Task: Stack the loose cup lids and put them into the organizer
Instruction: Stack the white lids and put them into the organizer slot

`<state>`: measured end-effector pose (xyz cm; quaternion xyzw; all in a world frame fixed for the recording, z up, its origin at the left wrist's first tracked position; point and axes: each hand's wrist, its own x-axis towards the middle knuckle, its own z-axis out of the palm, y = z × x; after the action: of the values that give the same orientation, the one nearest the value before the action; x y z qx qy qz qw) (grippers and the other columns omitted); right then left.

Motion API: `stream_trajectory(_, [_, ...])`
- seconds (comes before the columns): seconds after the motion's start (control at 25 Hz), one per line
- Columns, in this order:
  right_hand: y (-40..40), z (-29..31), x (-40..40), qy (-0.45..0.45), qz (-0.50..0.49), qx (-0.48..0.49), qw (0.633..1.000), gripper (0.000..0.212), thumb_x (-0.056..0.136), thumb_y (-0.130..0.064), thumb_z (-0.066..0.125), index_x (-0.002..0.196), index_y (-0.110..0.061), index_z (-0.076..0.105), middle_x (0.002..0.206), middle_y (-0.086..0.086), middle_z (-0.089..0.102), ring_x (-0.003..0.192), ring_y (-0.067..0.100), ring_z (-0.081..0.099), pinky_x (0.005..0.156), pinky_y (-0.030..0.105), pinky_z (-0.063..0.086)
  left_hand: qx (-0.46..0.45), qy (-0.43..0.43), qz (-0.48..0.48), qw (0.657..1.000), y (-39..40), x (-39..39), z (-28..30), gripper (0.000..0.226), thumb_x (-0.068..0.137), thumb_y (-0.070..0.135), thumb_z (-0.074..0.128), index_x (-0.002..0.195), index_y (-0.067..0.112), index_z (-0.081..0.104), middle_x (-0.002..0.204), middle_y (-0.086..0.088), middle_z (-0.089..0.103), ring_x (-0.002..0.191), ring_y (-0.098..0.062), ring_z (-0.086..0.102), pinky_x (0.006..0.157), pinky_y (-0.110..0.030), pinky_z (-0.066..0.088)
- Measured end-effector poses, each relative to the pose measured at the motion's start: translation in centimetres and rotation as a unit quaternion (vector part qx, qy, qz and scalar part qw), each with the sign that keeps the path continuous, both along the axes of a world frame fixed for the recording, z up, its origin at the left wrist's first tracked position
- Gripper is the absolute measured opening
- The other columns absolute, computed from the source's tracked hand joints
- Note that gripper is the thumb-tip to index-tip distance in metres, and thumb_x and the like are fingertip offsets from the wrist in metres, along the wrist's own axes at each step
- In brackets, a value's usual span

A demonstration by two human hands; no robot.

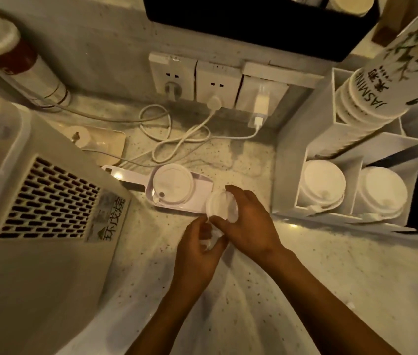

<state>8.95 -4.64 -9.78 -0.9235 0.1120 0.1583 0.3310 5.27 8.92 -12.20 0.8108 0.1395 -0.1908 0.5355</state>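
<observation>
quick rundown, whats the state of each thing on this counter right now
right hand: gripping a lid stack
left hand: pinching a crumpled white piece
single lid: lying flat on the scoop
organizer: two front slots filled with lids
wall sockets: plugs in

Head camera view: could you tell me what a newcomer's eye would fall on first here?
First, the two hands at centre: the right hand grips a small stack of white lids, while the left hand pinches something white just below it. Behind them, a single lid lies on a pale scoop on the counter. At right, the white organizer already holds two lid stacks.
</observation>
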Motion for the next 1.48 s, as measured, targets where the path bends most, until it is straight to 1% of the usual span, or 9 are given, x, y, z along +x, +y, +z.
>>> stream_trajectory(0.16, [0.3,2.9,-3.1,0.020,-0.161,0.152,0.975,0.074,0.075,-0.067,0.071,0.139,-0.040,0.045,0.137,-0.005,0.060,0.108,0.014,0.062,0.084,0.023,0.052,-0.039,0.018,0.001,0.999,-0.9,-1.4,2.6,0.059,0.078,0.044,0.076,0.129,0.021,0.058,0.125,-0.001,0.068,0.110,-0.020,0.066,0.096,-0.040,0.056])
stream_trajectory(0.28, [0.9,5.2,-5.2,0.013,-0.230,0.216,0.949,0.081,0.063,-0.082,0.060,0.133,-0.043,0.051,0.118,-0.013,0.065,0.088,-0.001,0.063,0.065,0.010,0.046,-0.060,-0.009,0.011,0.998,-1.0,-3.1,4.7,0.069,0.067,0.057,0.065,0.127,0.024,0.059,0.123,0.003,0.068,0.109,-0.018,0.066,0.097,-0.038,0.054])
stream_trajectory(0.4, [1.6,7.0,-7.5,-0.002,-0.257,0.232,0.938,0.082,0.058,-0.086,0.054,0.128,-0.045,0.053,0.105,-0.021,0.061,0.084,-0.006,0.060,0.062,0.008,0.043,-0.053,-0.035,0.018,0.998,-1.0,-5.2,6.3,0.050,0.070,0.059,0.062,0.115,0.039,0.058,0.115,0.013,0.067,0.099,-0.011,0.065,0.093,-0.036,0.055])
stream_trajectory(0.56, [1.5,8.1,-10.3,0.009,-0.277,0.233,0.932,0.075,0.063,-0.082,0.055,0.125,-0.040,0.056,0.103,-0.015,0.068,0.086,0.004,0.068,0.067,0.015,0.050,-0.056,-0.064,-0.012,0.996,-0.4,-7.8,7.0,0.032,0.071,0.064,0.061,0.097,0.046,0.060,0.102,0.019,0.070,0.092,-0.005,0.068,0.077,-0.016,0.052])
stream_trajectory(0.64, [1.1,8.3,-11.6,0.018,-0.287,0.231,0.929,0.066,0.072,-0.076,0.061,0.124,-0.036,0.056,0.110,-0.005,0.072,0.091,0.013,0.072,0.078,0.028,0.059,-0.051,-0.081,-0.023,0.995,0.2,-8.9,7.4,0.028,0.074,0.061,0.062,0.095,0.044,0.064,0.096,0.017,0.073,0.087,-0.004,0.070,0.071,-0.011,0.050])
stream_trajectory(0.8, [0.0,7.8,-14.6,0.043,-0.298,0.201,0.932,0.063,0.081,-0.074,0.057,0.126,-0.030,0.057,0.120,0.004,0.071,0.098,0.025,0.072,0.092,0.045,0.059,-0.059,-0.105,-0.056,0.991,0.5,-11.3,7.4,0.014,0.079,0.054,0.067,0.089,0.043,0.068,0.084,0.025,0.073,0.084,0.005,0.069,0.061,-0.001,0.049])
stream_trajectory(1.04, [-2.1,7.0,-20.8,-0.012,-0.278,0.137,0.951,0.077,0.072,-0.083,0.054,0.137,-0.044,0.045,0.133,-0.012,0.062,0.105,0.007,0.064,0.091,0.035,0.058,-0.083,-0.047,-0.131,0.987,0.2,-12.4,6.7,0.011,0.085,0.044,0.069,0.091,0.053,0.071,0.089,0.028,0.075,0.083,0.007,0.071,0.063,-0.002,0.049])
stream_trajectory(1.2, [-3.2,5.8,-24.5,-0.071,-0.236,0.105,0.964,0.074,0.075,-0.077,0.060,0.140,-0.054,0.034,0.140,-0.031,0.046,0.115,-0.009,0.053,0.094,0.020,0.049,-0.120,0.000,-0.167,0.979,-1.1,-12.5,5.6,0.015,0.085,0.039,0.069,0.098,0.042,0.072,0.094,0.019,0.078,0.086,-0.002,0.074,0.066,-0.012,0.057])
stream_trajectory(1.48, [-5.4,4.2,-27.2,-0.083,-0.148,0.026,0.985,0.087,0.076,-0.077,0.060,0.148,-0.045,0.022,0.155,-0.017,0.030,0.136,0.001,0.033,0.108,0.022,0.038,-0.145,0.074,-0.231,0.959,-4.2,-13.8,4.3,0.021,0.093,0.019,0.067,0.110,0.029,0.075,0.099,0.009,0.080,0.091,-0.010,0.076,0.080,-0.032,0.063])
